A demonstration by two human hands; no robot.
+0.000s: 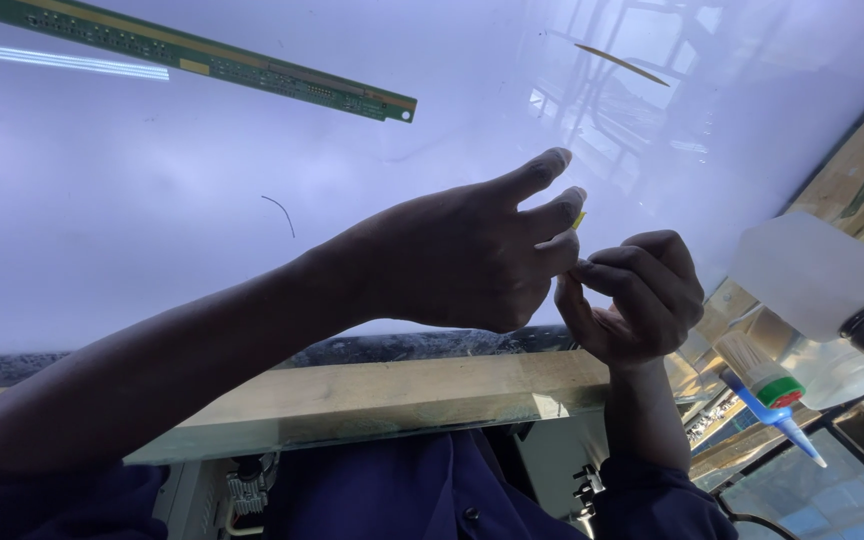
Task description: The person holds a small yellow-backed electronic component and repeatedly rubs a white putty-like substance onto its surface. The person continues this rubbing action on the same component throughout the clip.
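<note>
My left hand (462,260) and my right hand (637,300) meet above the near edge of a large white lit panel (152,220). Between their fingertips they pinch a small yellow piece (579,219), of which only a sliver shows. The left index finger points out straight; the other fingers curl in. My right hand is curled tight against the left fingertips. A long green circuit strip (212,55) lies on the panel at the far left. A thin yellow sliver (622,64) lies on the panel at the far right.
A wooden board (372,395) runs under the panel's near edge. At the right stand a translucent plastic bottle (812,275) with a dark cap and a brush (762,385) with a blue handle and green collar. A short dark thread (282,212) lies on the panel.
</note>
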